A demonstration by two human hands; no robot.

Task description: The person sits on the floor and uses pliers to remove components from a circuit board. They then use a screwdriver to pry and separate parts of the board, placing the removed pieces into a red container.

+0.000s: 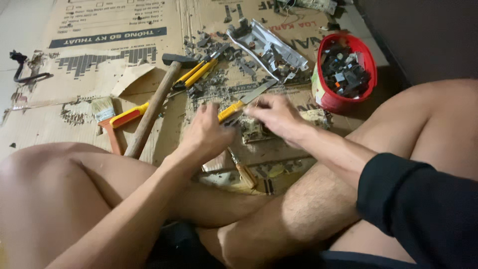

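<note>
My left hand is closed around the yellow handle of a flat chisel-like tool, whose metal blade points up and right. My right hand pinches something small at the tool's shaft, above a worn greenish circuit board lying on the cardboard. What the fingertips hold is too small to tell. A wooden-handled screwdriver lies just below my left hand, between my crossed legs.
A wooden hammer, yellow pliers, a yellow-handled tool and a paintbrush lie on the cardboard to the left. A broken white plastic casing and dark debris sit farther back. A red bucket of dark parts stands right.
</note>
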